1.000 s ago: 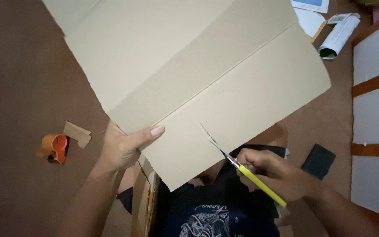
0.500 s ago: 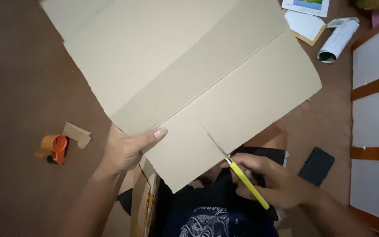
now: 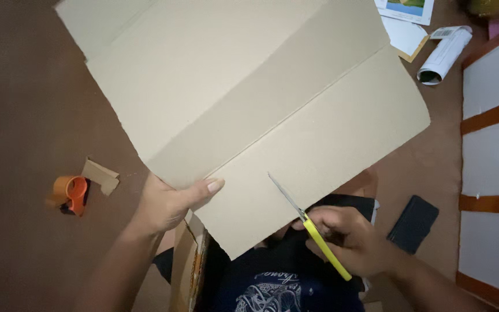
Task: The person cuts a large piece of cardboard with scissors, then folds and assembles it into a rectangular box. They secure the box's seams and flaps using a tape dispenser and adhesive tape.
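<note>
A large flat sheet of brown cardboard (image 3: 249, 110) with fold creases fills the upper middle of the head view. My left hand (image 3: 171, 202) grips its near left edge, thumb on top. My right hand (image 3: 347, 240) holds yellow-handled scissors (image 3: 307, 222) at the near edge. The blades lie on the sheet, pointing up and to the left. Under the sheet's near corner my dark printed shirt (image 3: 272, 286) shows.
An orange tape dispenser (image 3: 70, 195) and a cardboard scrap (image 3: 100, 175) lie on the brown floor at left. A black phone (image 3: 414, 222) lies at right. A rolled white paper (image 3: 444, 55) and printed sheets (image 3: 405, 23) sit top right. Another cardboard piece (image 3: 187, 266) stands below my left hand.
The scissors' blades have slid a little further up into the cardboard. The sheet has shifted slightly. My left hand keeps its grip on the edge.
</note>
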